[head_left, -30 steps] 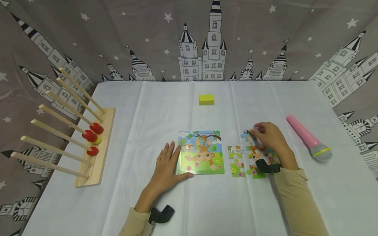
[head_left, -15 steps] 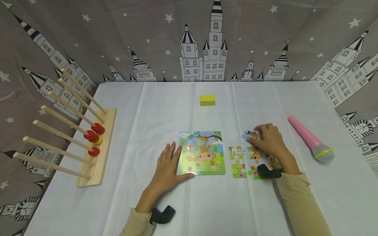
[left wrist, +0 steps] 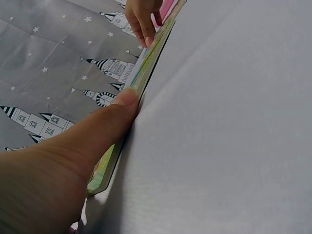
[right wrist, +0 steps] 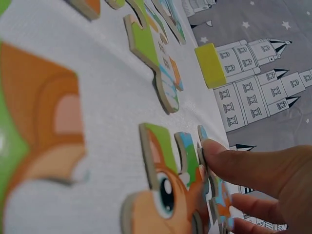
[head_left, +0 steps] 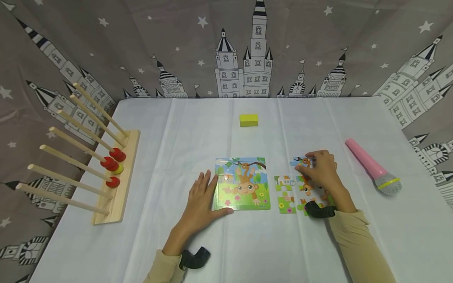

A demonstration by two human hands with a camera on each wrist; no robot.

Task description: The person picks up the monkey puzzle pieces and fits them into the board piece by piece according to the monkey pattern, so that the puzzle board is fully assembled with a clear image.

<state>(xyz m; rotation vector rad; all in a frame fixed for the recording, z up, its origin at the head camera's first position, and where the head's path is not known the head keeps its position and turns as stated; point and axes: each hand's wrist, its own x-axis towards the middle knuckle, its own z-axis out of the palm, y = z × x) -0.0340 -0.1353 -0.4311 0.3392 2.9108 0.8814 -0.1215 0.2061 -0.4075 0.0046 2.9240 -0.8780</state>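
Observation:
My left hand [head_left: 199,202] lies at the lower left corner of a square monkey puzzle board [head_left: 244,207], its fingers spread along the left side. The left wrist view has the thumb [left wrist: 97,130] straight against the board's edge. To the right of the board, my right hand [head_left: 323,169] pinches a blue-and-orange jigsaw piece [head_left: 300,160] between thumb and fingers, at the top of a group of loose pieces. In the right wrist view, a piece with the monkey's eye [right wrist: 168,195] lies close by the thumb [right wrist: 219,153]. The hand covers some pieces.
A wooden peg stand [head_left: 129,169] with red and yellow beads stands at the left. A yellow block [head_left: 249,120] lies at the back, and a pink toy microphone [head_left: 368,161] at the right. Loose jigsaw pieces [head_left: 283,182] sit beside the board.
My right thumb and fingers have shifted slightly at the top of the loose pieces, and more of the blue-and-orange jigsaw piece shows. My left hand stays at the board.

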